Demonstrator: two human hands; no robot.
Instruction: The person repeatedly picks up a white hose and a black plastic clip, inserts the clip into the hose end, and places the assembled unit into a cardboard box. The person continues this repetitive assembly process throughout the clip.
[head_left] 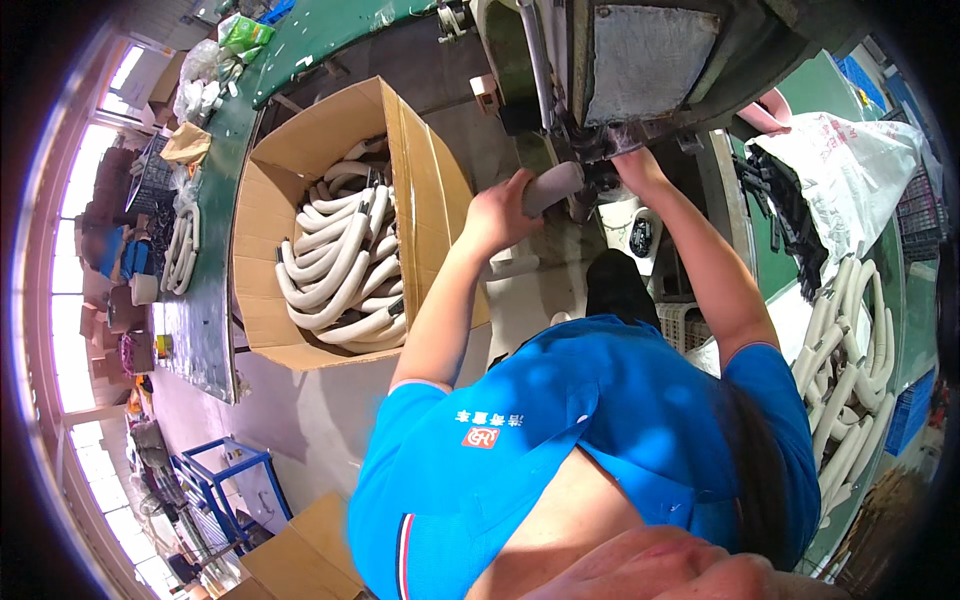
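Head view looks down over a blue shirt (600,430) at two bare arms reaching up toward a grey machine (640,60). One pale curved tube (550,188) is in hand: the left hand (495,212) is wrapped round its lower part, fingers curled shut on it, and its upper end meets the machine's dark fitting (590,175). The right hand (635,165) is pressed against that same fitting beside the tube's end; whether its fingers grip anything cannot be told, since they are hidden behind the metal.

One open cardboard box (420,180) stands left of the arms, filled with a heap of the same pale bent tubes (345,265), too tangled to count, well over ten. A second heap of tubes (850,370) lies to the right on a green desk (775,265), again more than ten. A third, smaller bunch (182,245) hangs at the far left on another green desk (200,330). One white plastic bag (850,170) sits at the upper right, with a pile of black parts (790,220) next to it. One blue metal frame (225,480) stands on the pale concrete floor (300,410), and one more cardboard box (300,560) shows at the bottom edge. Bright windows (75,330) run along the left wall of the workshop.
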